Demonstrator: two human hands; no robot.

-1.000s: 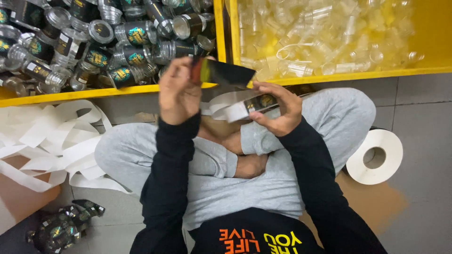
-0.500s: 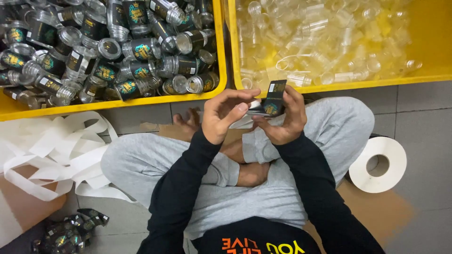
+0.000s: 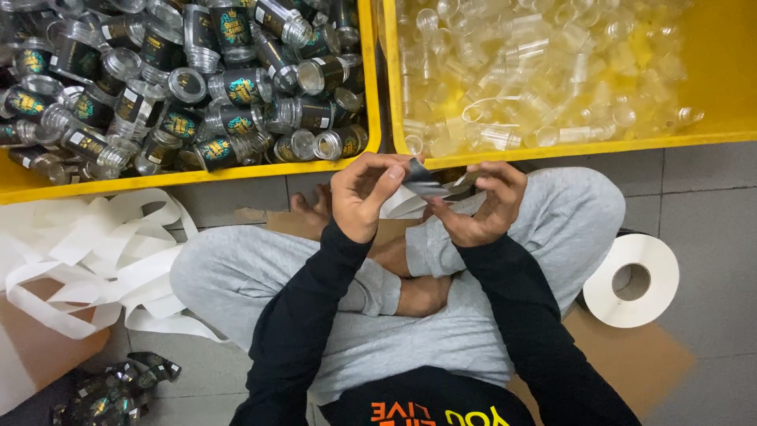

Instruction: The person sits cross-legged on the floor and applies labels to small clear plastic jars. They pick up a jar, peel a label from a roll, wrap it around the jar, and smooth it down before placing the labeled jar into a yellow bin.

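Two yellow bins [image 3: 371,154], one white tape roll [image 3: 635,280], two hands [image 3: 363,197].

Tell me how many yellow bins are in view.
2. One yellow bin at upper left holds labelled jars; the other yellow bin at upper right holds clear unlabelled jars. Both run past the frame edge.

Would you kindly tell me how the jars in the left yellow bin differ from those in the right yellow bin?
The jars in the left yellow bin wear dark labels with green and yellow print; those in the right yellow bin are bare and see-through. The labelled jars read as dark against the bin, while the clear jars let the yellow show through. Both lots are small open-mouthed jars, heaped loosely on their sides.
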